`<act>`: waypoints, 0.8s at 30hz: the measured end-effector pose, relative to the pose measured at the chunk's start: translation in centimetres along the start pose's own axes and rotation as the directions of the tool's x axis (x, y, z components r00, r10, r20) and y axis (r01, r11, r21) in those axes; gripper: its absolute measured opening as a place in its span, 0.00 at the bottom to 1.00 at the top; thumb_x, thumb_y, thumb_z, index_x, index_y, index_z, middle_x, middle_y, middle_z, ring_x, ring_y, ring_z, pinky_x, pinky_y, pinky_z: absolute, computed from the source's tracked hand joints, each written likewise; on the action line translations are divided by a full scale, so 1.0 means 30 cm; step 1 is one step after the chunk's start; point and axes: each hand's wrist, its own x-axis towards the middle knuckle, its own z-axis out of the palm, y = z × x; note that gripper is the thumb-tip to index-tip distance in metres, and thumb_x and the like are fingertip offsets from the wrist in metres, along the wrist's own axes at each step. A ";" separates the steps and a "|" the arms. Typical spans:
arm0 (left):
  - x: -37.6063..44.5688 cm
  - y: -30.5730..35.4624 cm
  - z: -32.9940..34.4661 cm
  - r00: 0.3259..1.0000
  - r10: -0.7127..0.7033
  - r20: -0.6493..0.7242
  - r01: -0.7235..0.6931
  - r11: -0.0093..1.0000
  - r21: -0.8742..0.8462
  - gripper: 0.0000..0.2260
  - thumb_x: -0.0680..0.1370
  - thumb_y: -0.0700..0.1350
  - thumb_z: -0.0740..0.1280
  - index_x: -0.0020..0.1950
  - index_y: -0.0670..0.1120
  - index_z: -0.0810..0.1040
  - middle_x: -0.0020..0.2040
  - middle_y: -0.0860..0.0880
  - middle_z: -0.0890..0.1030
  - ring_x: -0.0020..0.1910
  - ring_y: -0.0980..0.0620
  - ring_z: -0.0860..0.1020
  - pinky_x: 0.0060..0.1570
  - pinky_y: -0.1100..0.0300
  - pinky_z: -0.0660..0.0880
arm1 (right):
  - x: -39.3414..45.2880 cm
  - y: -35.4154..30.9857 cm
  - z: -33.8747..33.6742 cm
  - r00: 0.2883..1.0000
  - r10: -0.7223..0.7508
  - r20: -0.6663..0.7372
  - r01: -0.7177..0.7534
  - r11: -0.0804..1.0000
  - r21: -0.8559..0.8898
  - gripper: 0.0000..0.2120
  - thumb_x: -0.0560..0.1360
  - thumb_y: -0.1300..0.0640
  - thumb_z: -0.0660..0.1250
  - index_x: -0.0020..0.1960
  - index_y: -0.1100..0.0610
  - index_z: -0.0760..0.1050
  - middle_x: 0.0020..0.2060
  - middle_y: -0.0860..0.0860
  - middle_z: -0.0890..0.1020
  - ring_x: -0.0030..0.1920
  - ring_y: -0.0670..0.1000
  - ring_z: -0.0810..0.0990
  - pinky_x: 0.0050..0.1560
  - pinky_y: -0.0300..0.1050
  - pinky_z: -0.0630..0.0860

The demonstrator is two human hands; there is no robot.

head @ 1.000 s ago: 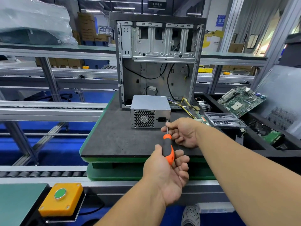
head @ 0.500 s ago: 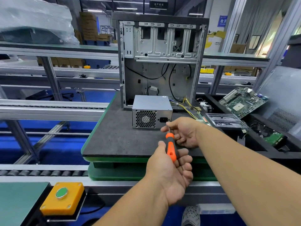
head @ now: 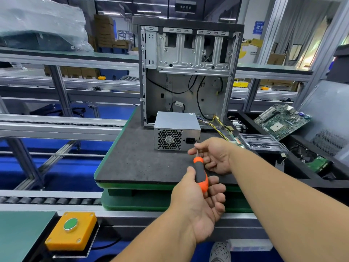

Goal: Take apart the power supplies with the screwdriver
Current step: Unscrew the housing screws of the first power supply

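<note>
A grey metal power supply (head: 175, 127) sits on the black mat (head: 136, 163), its fan grille and power socket facing me. The screwdriver (head: 200, 173), with an orange and black handle, points at the lower right corner of that face. My left hand (head: 196, 208) holds the handle from below, thumb on its left side and fingers curled on the right. Against the power supply's right corner, my right hand (head: 215, 156) pinches the thin shaft near the tip. The tip itself is hidden by my fingers.
An open computer case (head: 188, 53) stands upright behind the power supply, with loose yellow and black wires (head: 217, 127) trailing out. Black bins at the right hold a motherboard (head: 281, 121), a clear tray (head: 258, 141) and a hard drive (head: 317, 163). A yellow button box (head: 71, 231) sits front left.
My left fingers have shifted round the handle, which now leans a little more to the right. The right hand and the tip stay at the same corner.
</note>
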 end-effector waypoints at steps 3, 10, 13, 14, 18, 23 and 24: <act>-0.007 -0.003 -0.003 0.999 -0.012 0.035 0.012 1.000 0.017 0.34 0.81 0.70 0.54 0.53 0.40 0.81 0.34 0.42 0.80 0.25 0.49 0.73 0.24 0.65 0.65 | -0.004 0.008 -0.003 1.000 0.008 0.005 -0.008 0.999 0.050 0.13 0.84 0.53 0.65 0.45 0.60 0.78 0.24 0.47 0.70 0.19 0.42 0.60 0.19 0.33 0.53; -0.005 -0.018 0.004 0.993 0.074 -0.090 -0.071 0.997 0.040 0.19 0.75 0.55 0.76 0.51 0.41 0.77 0.34 0.44 0.75 0.23 0.52 0.71 0.20 0.66 0.68 | 0.005 0.014 0.033 0.988 -0.044 -0.148 0.032 0.996 -0.078 0.18 0.74 0.48 0.78 0.36 0.54 0.72 0.24 0.47 0.67 0.23 0.43 0.57 0.17 0.34 0.53; -0.011 -0.006 0.004 0.999 -0.001 -0.053 0.001 1.000 -0.009 0.26 0.80 0.65 0.65 0.47 0.40 0.80 0.32 0.43 0.78 0.24 0.51 0.73 0.21 0.66 0.67 | -0.004 0.003 0.028 0.996 -0.032 -0.088 0.025 0.996 -0.081 0.16 0.80 0.47 0.71 0.41 0.57 0.77 0.26 0.48 0.69 0.21 0.43 0.59 0.18 0.34 0.53; -0.011 -0.003 0.003 0.999 -0.020 -0.027 0.019 0.999 -0.028 0.30 0.80 0.67 0.61 0.47 0.39 0.81 0.32 0.43 0.79 0.24 0.51 0.73 0.21 0.66 0.66 | -0.009 -0.002 0.020 0.998 -0.018 -0.052 0.015 0.998 -0.067 0.16 0.82 0.48 0.67 0.43 0.59 0.79 0.26 0.48 0.71 0.21 0.43 0.59 0.18 0.34 0.52; -0.012 -0.006 -0.006 0.999 -0.040 0.031 0.041 0.999 -0.034 0.34 0.80 0.71 0.57 0.50 0.40 0.81 0.33 0.43 0.78 0.25 0.50 0.72 0.23 0.65 0.65 | -0.014 0.001 0.005 1.000 0.004 -0.008 -0.004 1.000 0.012 0.14 0.84 0.51 0.64 0.44 0.59 0.77 0.25 0.46 0.69 0.20 0.42 0.59 0.19 0.33 0.52; -0.011 -0.025 0.005 0.993 0.058 -0.102 -0.057 0.998 0.012 0.23 0.73 0.60 0.76 0.52 0.42 0.78 0.35 0.44 0.73 0.25 0.52 0.70 0.22 0.66 0.66 | 0.001 0.016 0.026 0.993 -0.035 -0.116 0.030 0.999 -0.041 0.16 0.77 0.50 0.75 0.38 0.56 0.73 0.23 0.46 0.66 0.20 0.42 0.57 0.17 0.33 0.52; -0.008 -0.025 0.006 0.990 0.071 -0.118 -0.069 0.997 0.018 0.20 0.74 0.57 0.77 0.50 0.42 0.77 0.34 0.45 0.73 0.24 0.52 0.70 0.21 0.66 0.66 | 0.004 0.018 0.031 0.989 -0.049 -0.142 0.042 0.998 -0.051 0.17 0.76 0.50 0.77 0.37 0.55 0.72 0.23 0.46 0.66 0.21 0.43 0.57 0.17 0.34 0.52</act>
